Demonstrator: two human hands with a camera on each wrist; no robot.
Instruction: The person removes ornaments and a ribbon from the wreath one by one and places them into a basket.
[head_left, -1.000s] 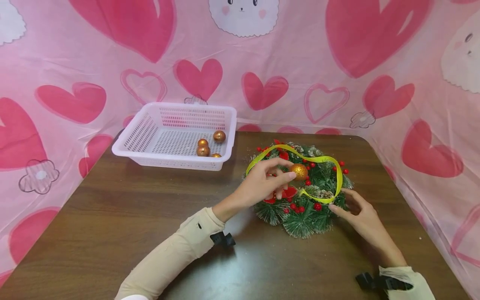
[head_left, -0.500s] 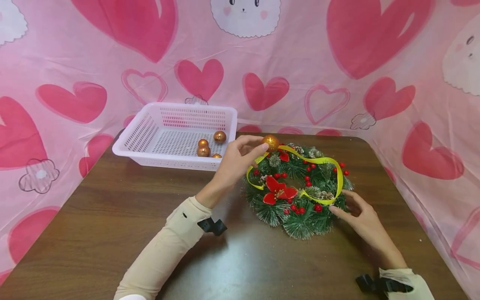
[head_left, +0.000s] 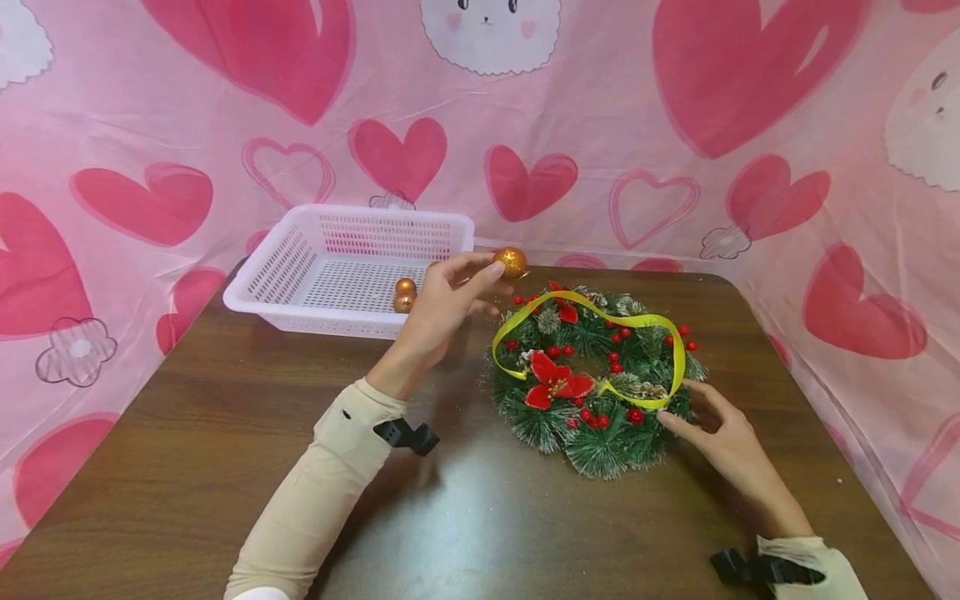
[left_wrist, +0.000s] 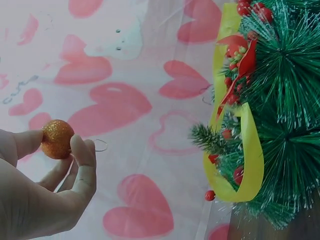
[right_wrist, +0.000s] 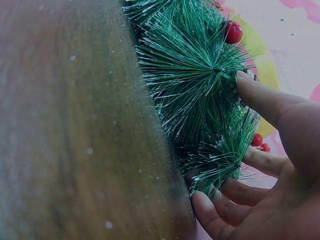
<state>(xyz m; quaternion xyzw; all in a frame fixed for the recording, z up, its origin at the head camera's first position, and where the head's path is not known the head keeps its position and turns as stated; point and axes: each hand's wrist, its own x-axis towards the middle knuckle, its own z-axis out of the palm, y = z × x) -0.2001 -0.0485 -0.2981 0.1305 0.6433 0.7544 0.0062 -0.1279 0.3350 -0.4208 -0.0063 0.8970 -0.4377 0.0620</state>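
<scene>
My left hand (head_left: 441,308) pinches a gold glitter bauble (head_left: 511,263) between thumb and fingers, held up beside the basket's right end. In the left wrist view a thin hanging loop (left_wrist: 101,146) sticks out near the fingertips. A green Christmas wreath (head_left: 611,442) lies on the table, with red berries, a red poinsettia (head_left: 555,383) and pine cones. Across its top loops a yellow ribbon (head_left: 680,358). My right hand (head_left: 731,442) holds the wreath's right edge; in the right wrist view the thumb (right_wrist: 265,97) is by a pine cone and the fingers curl at the outer needles.
A white perforated plastic basket (head_left: 330,322) stands at the back left of the brown wooden table (head_left: 247,417). Small gold baubles (head_left: 405,302) lie in it, partly behind my left hand. A pink heart-patterned cloth (head_left: 600,108) hangs behind and around the table.
My left hand has carried the gold bauble from over the wreath to the left and back, beside the basket. My right hand and the wreath have stayed in place.
</scene>
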